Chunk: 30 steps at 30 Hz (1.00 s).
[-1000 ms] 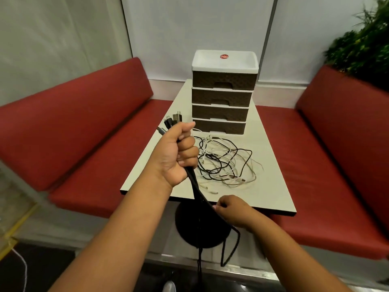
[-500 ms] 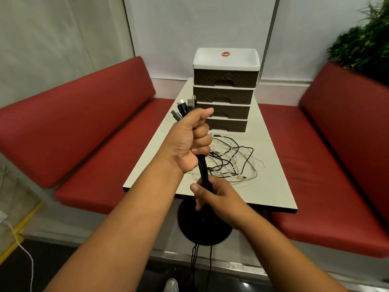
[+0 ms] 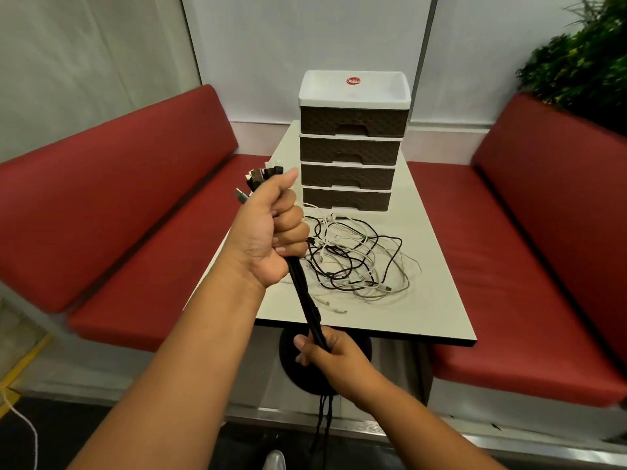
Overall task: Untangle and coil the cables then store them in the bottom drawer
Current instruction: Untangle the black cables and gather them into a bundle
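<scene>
A bundle of black cables (image 3: pixel 307 301) is gripped low by the right hand (image 3: pixel 330 356) and clenched higher by the left hand (image 3: pixel 268 232), plugs (image 3: pixel 259 178) apparently protruding above. Tangled black and white cables (image 3: pixel 359 262) are spread on the worktop (image 3: pixel 437 300) before the closed drawer unit (image 3: pixel 351 144).

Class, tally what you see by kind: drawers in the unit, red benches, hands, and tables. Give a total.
Drawers: 4
Red benches: 2
Hands: 2, left hand and right hand, both gripping the black cable bundle
Tables: 1
Total: 9
</scene>
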Tool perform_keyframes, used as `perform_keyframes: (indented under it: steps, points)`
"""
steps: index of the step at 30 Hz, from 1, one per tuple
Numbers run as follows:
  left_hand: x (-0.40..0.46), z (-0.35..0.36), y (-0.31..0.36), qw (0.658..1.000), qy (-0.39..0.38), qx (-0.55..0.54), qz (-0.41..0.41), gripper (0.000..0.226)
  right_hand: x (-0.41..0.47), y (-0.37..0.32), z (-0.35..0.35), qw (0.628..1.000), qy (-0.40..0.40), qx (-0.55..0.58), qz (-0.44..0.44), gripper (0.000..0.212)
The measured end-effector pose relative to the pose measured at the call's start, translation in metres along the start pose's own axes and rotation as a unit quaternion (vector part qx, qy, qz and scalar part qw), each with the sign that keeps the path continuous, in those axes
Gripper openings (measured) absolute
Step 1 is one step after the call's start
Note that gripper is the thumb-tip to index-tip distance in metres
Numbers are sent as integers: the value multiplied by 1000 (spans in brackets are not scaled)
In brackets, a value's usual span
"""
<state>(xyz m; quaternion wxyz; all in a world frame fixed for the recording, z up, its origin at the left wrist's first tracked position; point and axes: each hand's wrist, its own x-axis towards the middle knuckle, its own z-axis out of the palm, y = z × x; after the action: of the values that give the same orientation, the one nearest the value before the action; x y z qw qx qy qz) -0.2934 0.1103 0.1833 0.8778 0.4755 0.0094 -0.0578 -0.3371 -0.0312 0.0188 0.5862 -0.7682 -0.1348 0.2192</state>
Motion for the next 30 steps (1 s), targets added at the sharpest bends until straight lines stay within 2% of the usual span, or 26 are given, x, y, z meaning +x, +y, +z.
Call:
perform_keyframes:
  steps: [3, 4, 6, 8, 15, 19, 23, 26, 30]
  points:
    - [11, -15, 6, 1000, 16, -12, 2, 57, 12, 18, -5, 999, -31, -31, 18, 16]
    - [15, -20, 7, 1000, 21, -15, 2, 57, 15, 22, -8, 998, -42, -30, 26, 24]
    - [25, -32, 9, 999, 32, -20, 2, 56, 25, 26, -15, 997, -61, -43, 38, 58]
    - [36, -44, 9, 999, 43, -25, -1, 55, 38, 24, -23, 995, -57, -65, 54, 69]
    - [79, -78, 7, 996, 72, -44, -13, 41, 105, -2, -44, 996, 80, -29, 28, 40]
    - [106, -99, 7, 994, 71, -63, -45, 47, 145, -22, -53, 991, 135, -23, 7, 28]
    - [133, -121, 9, 991, 70, -73, -82, 52, 191, -21, -57, 968, 219, -119, -8, 19]
    - [150, -135, 11, 990, 81, -65, -100, 51, 222, -20, -60, 954, 230, -191, -1, 22]
    - [168, -151, 13, 988, 98, -37, -111, 49, 265, -14, -71, 930, 166, -328, 16, 28]
